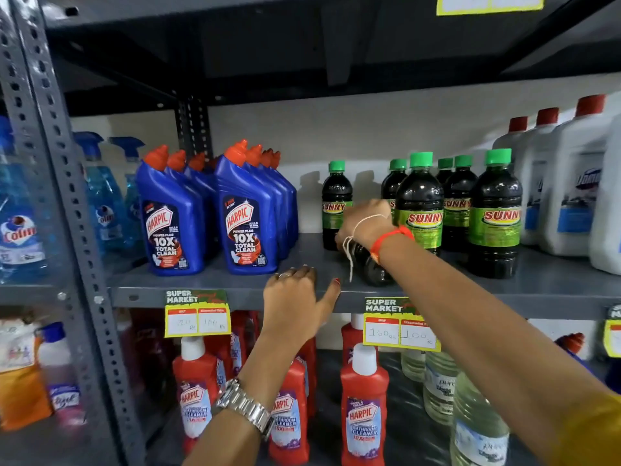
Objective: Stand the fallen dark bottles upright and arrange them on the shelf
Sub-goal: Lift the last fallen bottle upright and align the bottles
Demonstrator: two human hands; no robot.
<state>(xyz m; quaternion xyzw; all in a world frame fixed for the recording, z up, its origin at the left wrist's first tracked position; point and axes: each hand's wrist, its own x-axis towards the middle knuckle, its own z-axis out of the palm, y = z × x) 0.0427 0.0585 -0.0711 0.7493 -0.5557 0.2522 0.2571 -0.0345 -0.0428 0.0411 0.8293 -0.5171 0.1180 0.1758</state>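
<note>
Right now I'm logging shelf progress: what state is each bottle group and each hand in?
Fallen dark bottle: lying on its side on the shelf, under the right hand.
Standing dark bottles: upright, green caps on.
Blue Harpic bottles: upright, capped.
White jugs: upright, red caps on.
Right hand: reaching over the fallen bottle; grip not visible.
Left hand: open, resting on the shelf edge.

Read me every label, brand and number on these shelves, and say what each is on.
"HARPIC 10X TOTAL CLEAN": blue bottles
"SUNNY": dark bottles
"SUPER MARKET": shelf tags
"HARPIC BATHROOM CLEANER": red bottles
"Colin": spray bottle
Handwritten prices, about "160", "100": unclear
White jugs' labels: blurred
</note>
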